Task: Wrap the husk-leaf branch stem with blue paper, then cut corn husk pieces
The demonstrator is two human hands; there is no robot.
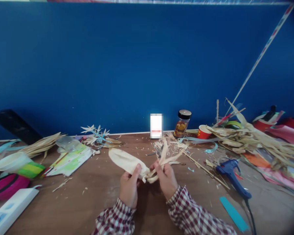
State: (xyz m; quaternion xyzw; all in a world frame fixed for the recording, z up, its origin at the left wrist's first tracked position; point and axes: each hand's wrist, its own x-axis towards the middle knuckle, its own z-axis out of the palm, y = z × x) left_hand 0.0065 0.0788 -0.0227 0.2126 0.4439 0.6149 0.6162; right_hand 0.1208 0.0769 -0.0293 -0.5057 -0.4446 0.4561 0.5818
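Between my hands is a pale dried corn husk (127,161), held just above the brown table. Its wide, smooth part stretches up to the left, and it looks gathered or knotted near the middle. My left hand (130,187) pinches the wide part close to that gathered spot, thumb on top. My right hand (166,178) closes on the narrower husk strips (168,156), whose loose ends fan out above the fingers. Beyond the hands lies a scatter of small husk scraps (159,145).
A blue glue gun (234,178) and a turquoise strip (234,213) lie at right, below a husk pile (250,137). At the back stand a lidded jar (182,124) and a red paper cup (204,132). A plastic cup (13,163) and white power strip (17,209) are left.
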